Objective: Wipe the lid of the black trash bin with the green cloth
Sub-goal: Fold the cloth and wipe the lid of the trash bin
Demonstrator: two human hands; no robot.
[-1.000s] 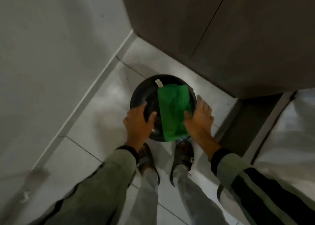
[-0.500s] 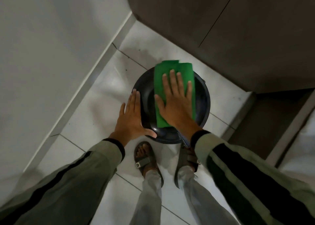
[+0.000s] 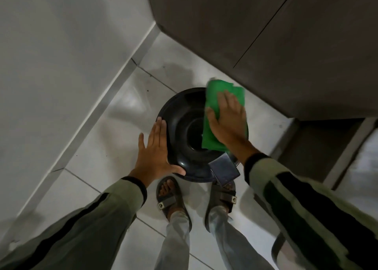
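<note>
The round black trash bin lid (image 3: 180,124) faces up on the floor just ahead of my feet, with a sunken middle. The green cloth (image 3: 227,93) lies over its right half and hangs past the far right rim. My right hand (image 3: 228,120) presses flat on the cloth, fingers spread and pointing away from me. My left hand (image 3: 154,153) lies flat against the lid's left rim, thumb hooked along the near edge. A dark pedal (image 3: 224,169) sticks out at the bin's near right side.
A grey cabinet (image 3: 266,34) stands close behind and to the right of the bin. A white wall with a baseboard (image 3: 98,114) runs along the left. My sandalled feet (image 3: 169,196) stand on the white tiled floor right below the bin.
My right hand has slid the cloth from the lid's middle to its right side and far rim. My left hand has stayed against the left rim.
</note>
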